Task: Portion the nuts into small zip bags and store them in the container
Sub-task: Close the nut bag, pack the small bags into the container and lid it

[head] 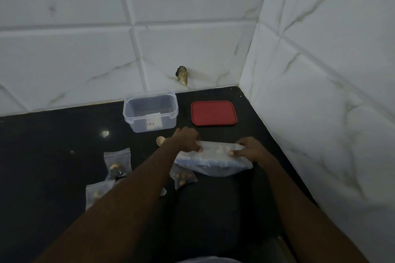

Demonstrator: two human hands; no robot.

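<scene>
Both hands, left hand (187,140) and right hand (249,148), pinch the large bag (213,163) mouth; uneven pulling could spill nuts onto the surface (64,134).

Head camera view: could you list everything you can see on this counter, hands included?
Clear plastic container: one, see-through, open, at the counter's back by the wall.
Red rectangular lid: one, red, flat, right of the container.
Large clear zip bag: one, clear, held between both hands.
Small clear zip bags with nuts: three, clear, beside and under the left arm.
Pale spoon: one, beige, partly hidden behind the left hand.
Black counter: one, glossy, underneath everything.
White marbled wall tiles: several, white, back and right walls.
Left hand: one, fingers pinch the bag's top edge, left end.
Right hand: one, fingers pinch its right end.
</scene>
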